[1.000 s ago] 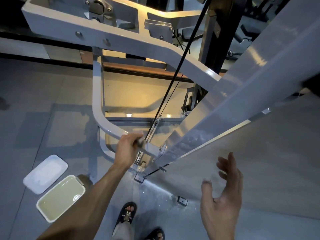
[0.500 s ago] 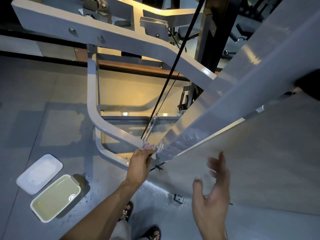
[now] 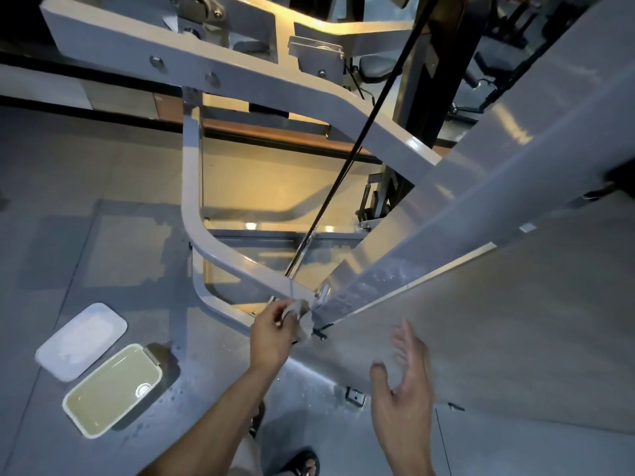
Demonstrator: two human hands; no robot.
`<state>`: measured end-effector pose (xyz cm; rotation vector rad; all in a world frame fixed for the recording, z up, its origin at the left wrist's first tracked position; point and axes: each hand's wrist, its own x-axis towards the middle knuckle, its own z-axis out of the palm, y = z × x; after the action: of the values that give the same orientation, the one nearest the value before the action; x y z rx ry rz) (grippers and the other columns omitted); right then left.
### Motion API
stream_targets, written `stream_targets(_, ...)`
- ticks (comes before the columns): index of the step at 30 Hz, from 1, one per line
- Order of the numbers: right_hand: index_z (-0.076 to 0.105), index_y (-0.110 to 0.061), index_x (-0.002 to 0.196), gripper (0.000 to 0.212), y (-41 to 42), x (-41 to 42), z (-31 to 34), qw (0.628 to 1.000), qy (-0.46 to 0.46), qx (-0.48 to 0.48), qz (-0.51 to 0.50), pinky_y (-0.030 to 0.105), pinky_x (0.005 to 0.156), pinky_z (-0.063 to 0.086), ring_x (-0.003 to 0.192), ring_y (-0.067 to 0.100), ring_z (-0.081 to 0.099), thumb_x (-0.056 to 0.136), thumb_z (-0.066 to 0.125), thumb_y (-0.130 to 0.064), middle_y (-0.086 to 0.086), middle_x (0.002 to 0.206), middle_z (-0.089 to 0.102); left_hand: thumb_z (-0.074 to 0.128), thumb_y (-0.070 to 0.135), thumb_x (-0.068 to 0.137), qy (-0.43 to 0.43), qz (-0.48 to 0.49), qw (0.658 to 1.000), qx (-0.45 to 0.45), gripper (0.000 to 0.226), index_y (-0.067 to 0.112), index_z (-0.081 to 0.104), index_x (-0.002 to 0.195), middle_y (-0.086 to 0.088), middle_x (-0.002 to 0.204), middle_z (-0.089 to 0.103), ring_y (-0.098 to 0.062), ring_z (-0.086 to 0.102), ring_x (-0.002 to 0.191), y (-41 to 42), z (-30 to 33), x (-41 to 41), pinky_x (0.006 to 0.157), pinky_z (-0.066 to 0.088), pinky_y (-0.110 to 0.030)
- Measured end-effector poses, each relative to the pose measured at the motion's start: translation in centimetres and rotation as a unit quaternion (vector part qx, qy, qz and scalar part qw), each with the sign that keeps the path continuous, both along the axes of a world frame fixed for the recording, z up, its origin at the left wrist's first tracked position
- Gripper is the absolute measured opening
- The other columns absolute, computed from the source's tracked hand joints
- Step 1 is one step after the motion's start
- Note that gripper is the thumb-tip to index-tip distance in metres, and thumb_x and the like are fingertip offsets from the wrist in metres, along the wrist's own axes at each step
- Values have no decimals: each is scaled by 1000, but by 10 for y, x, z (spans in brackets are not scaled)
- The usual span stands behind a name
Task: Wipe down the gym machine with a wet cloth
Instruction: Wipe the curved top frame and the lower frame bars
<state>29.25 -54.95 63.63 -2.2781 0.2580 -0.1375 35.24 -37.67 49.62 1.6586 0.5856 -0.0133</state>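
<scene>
Left hand (image 3: pixel 271 333) gripping cloth (image 3: pixel 302 316) at frame (image 3: pixel 240 266) joint, bar running up-left; right hand (image 3: pixel 403 383) loose, farther.

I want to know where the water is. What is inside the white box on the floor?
The open white rectangular plastic box holds pale yellowish liquid, filling it almost to the rim. A small round shape shows near one corner; what it is cannot be told. Its flat white lid lies beside it on the grey floor.
</scene>
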Motion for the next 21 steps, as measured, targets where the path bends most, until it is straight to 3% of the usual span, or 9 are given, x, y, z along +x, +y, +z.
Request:
stream_targets(3, 38, -37, 152, 81, 1, -2, 0, 1000, 9, 5, 8, 20, 97, 43, 124, 6, 53, 88, 61, 6, -17, 133, 53, 67, 10, 97, -8, 15, 1000, 16, 16, 20, 73, 106, 10, 97, 72, -3, 65, 90, -15, 7, 18, 76, 46, -10)
stream_targets(6, 39, -33, 153, 79, 3, -3, -1, 1000, 14, 9, 14, 5, 90, 39, 124, 3, 53, 87, 61, 6, -14, 133, 55, 66, 8, 96, -16, -4, 999, 40, 16, 20, 73, 105, 8, 94, 72, 0, 65, 87, -26, 5, 16, 71, 43, -2)
stream_targets(8, 39, -33, 153, 78, 6, -3, -1, 999, 22, 17, 17, 5, 87, 40, 123, 1, 52, 88, 61, 5, -15, 133, 55, 67, 5, 95, -6, -15, 1000, 10, 18, 20, 73, 101, 9, 94, 74, -1, 67, 89, -19, -1, 14, 75, 46, -4)
stream_targets(11, 40, -31, 152, 76, 9, -2, 1, 999, 20, 23, 26, 2, 94, 35, 124, 4, 52, 88, 60, 5, -16, 132, 54, 70, 2, 92, 60, -15, 998, -26, 20, 21, 70, 86, 6, 89, 74, -12, 69, 88, -4, -18, 1, 81, 55, -22)
stream_targets(15, 40, -30, 153, 74, 10, -2, 0, 999, 21, 19, 24, 3, 96, 35, 126, 2, 51, 90, 59, 4, -18, 133, 53, 70, 6, 93, 109, 122, 982, -91, 3, 6, 72, 95, -8, 96, 74, -25, 68, 94, 23, -32, -10, 74, 51, -22)
stream_targets(19, 39, -32, 153, 73, 9, -5, -3, 999, 39, 19, 23, 7, 93, 38, 126, 2, 49, 91, 59, 2, -20, 132, 52, 74, 7, 90, 112, 237, 952, -156, 10, 16, 70, 89, -9, 95, 74, -32, 70, 95, 49, -34, 29, 90, 60, -48)
stream_targets(21, 40, -31, 153, 73, 9, -5, -3, 999, 41, 18, 24, 4, 93, 38, 126, 2, 50, 90, 59, 2, -17, 133, 53, 71, -2, 88, 124, 238, 946, -184, 14, 10, 67, 92, -10, 99, 72, -32, 69, 99, 42, -28, 40, 94, 58, -48)
